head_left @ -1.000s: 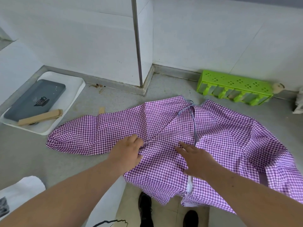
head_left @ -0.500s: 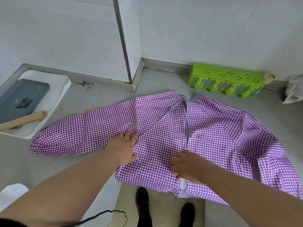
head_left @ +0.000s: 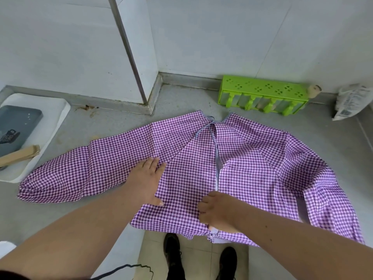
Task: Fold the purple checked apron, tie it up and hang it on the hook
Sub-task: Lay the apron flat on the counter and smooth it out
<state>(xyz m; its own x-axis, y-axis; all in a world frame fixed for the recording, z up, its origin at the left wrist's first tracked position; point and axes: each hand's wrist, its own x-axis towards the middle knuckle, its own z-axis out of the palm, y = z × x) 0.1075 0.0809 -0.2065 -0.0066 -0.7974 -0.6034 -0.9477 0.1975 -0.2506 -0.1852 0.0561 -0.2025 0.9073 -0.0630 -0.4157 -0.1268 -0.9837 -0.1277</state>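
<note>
Head view: purple checked apron (head_left: pixel 201 170) spread flat on grey counter (head_left: pixel 121 126), near hem hanging over the edge just below both hands. Left hand (head_left: pixel 146 181) open, palm down, fingers spread, pressing the cloth left of the centre opening. Right hand (head_left: pixel 217 213) closed, fingers curled on the fabric edge at the lower end of the centre opening, pinching it. Left sleeve runs out well left of the left hand; bunched folds lie right of the right hand. Green rack (head_left: pixel 262 98) against the wall, beyond the right hand. White tray (head_left: pixel 50 122) far left of the left hand. Black shoes (head_left: pixel 173 257) beneath the hands
</note>
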